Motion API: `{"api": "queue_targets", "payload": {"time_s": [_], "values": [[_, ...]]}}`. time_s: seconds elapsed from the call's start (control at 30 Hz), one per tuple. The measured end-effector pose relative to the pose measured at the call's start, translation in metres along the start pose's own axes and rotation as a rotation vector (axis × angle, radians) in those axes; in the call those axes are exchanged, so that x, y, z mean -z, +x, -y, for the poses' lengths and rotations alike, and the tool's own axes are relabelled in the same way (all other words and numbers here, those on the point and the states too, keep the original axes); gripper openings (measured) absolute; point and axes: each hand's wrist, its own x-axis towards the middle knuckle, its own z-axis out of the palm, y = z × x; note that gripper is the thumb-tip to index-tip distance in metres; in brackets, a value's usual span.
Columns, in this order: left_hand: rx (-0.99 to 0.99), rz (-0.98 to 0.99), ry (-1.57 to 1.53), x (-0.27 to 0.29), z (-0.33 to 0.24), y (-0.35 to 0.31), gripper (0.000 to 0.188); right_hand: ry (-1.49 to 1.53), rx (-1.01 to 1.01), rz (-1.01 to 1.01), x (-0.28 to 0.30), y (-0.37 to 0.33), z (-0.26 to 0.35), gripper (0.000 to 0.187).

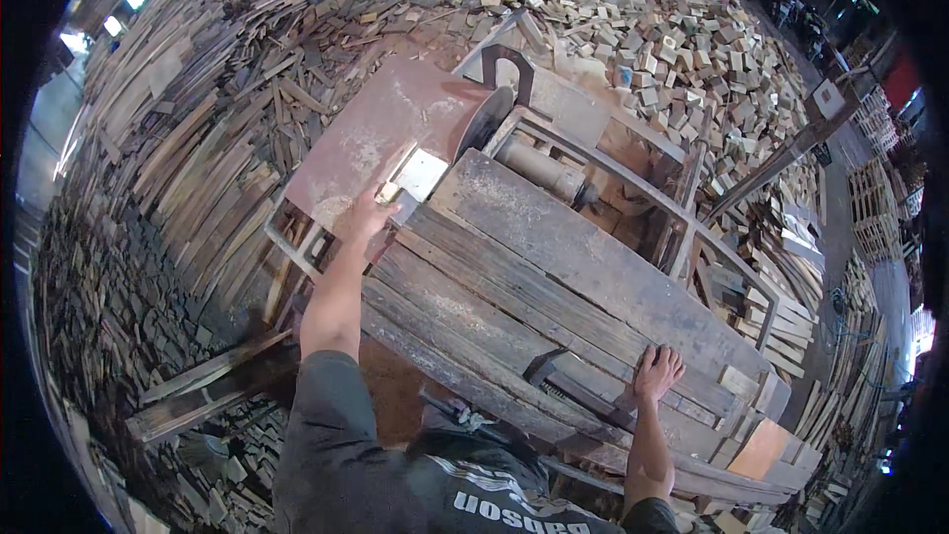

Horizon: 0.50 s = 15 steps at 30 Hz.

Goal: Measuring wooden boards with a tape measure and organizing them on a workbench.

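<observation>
1. one hand, the left hand (370,215), was at the grey block (405,206), thumb against its near side; fingers partly hidden, so couldn't tell if it grasped the piece or only pressed it.
2. pale block (423,174) sat just past the grey block, by the edge of the red-brown panel (381,124); what it rested on wasn't clear.
3. both blocks were on the left-hand side of the saw bench (593,262), between that hand and the round saw blade (484,124). couldn't tell if the blade was spinning.
4. right hand (660,373) was released, fingers spread on the bench planks, nothing visible in its grasp, well apart from the blade.
5. judgement: good handling called for left fingertips behind the blocks and off the blade's line, pressure low and even so nothing tipped or twisted.
6. right palm planted probably gave decent bracing; leaning the body toward the blade would have been the poor choice.
7. sawdust (489,183) lay over the planks near the blade; likely slippery, so slow, straight pushes seemed best, and any brushing-off was safest with the blade stopped.
</observation>
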Motion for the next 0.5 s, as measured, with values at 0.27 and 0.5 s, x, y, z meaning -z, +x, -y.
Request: {"api": "queue_targets", "payload": {"time_s": [0.27,0.5], "values": [[-0.052,-0.389,-0.178,0.015,0.001,-0.013,0.065,0.008,0.013,-0.037,0.004,0.0,0.004,0.036],[0.007,0.274,-0.167,0.014,-0.169,-0.174,0.06,-0.006,0.005,-0.064,0.018,0.0,-0.015,0.038]]}}
